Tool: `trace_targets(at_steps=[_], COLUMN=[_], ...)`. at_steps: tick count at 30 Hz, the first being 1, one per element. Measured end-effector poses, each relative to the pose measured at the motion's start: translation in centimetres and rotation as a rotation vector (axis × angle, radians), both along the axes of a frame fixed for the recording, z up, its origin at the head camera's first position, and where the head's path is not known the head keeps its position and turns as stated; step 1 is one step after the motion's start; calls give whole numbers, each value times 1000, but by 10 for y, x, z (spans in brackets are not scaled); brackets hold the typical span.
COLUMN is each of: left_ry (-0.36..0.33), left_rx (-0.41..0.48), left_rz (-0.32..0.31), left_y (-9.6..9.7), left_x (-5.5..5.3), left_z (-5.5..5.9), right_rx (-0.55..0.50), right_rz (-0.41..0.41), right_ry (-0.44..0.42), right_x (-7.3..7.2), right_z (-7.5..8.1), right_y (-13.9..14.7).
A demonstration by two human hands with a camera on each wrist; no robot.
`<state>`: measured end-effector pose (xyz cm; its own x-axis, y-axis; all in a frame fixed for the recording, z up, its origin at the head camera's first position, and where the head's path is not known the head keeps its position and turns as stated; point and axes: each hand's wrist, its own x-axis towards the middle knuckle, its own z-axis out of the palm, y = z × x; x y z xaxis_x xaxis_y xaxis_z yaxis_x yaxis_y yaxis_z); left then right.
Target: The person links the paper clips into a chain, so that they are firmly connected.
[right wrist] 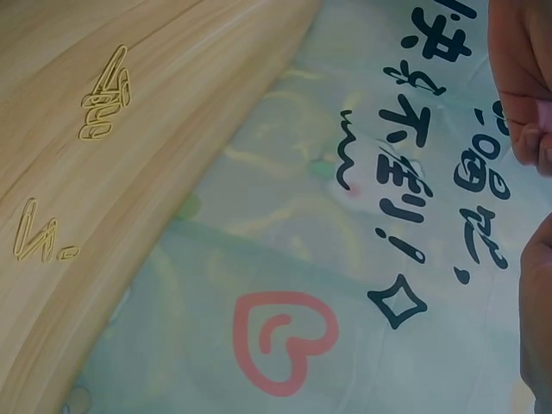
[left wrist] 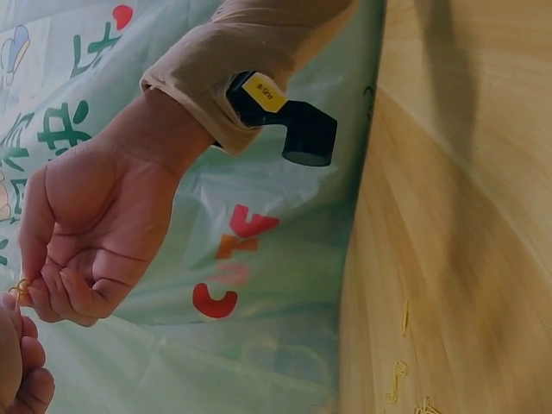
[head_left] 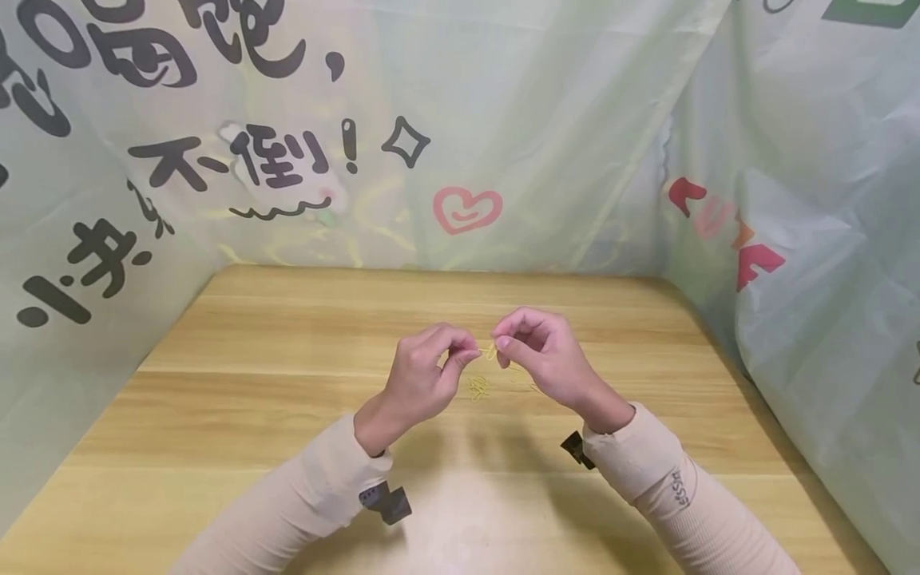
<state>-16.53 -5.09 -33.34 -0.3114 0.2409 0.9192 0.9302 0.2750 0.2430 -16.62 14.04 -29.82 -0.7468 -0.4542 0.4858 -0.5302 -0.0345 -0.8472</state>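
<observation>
Above the table, the left hand (head_left: pixel 427 367) and right hand (head_left: pixel 549 359) face each other with their fingertips close. Thin yellow paper clips (head_left: pixel 491 351) span the small gap between them. Each hand pinches this wire between thumb and fingers; how many clips are there and whether they are linked is too small to tell. In the left wrist view the right hand (left wrist: pixel 99 224) has its other fingers curled, and a bit of yellow wire shows at its fingertips. Just below the hands, a small pile of yellow paper clips (head_left: pixel 477 388) lies on the table.
A few loose paper clips (right wrist: pixel 39 233) lie apart from the pile on the wooden table (head_left: pixel 287 335). Printed cloth (head_left: pixel 561 144) hangs behind the table and along both sides. Small black devices (head_left: pixel 388 501) sit at the sleeve cuffs.
</observation>
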Motion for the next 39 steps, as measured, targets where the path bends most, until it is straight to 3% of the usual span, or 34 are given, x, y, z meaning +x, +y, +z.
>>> trace_targets(at_steps=[39], left_ry=[48], left_rx=[-25], left_rz=[9], left_y=[5], left_x=[3], left_z=[3], right_rx=[-9], right_rz=[32], right_ry=[-33], right_x=[1], right_z=[-3], right_y=[1])
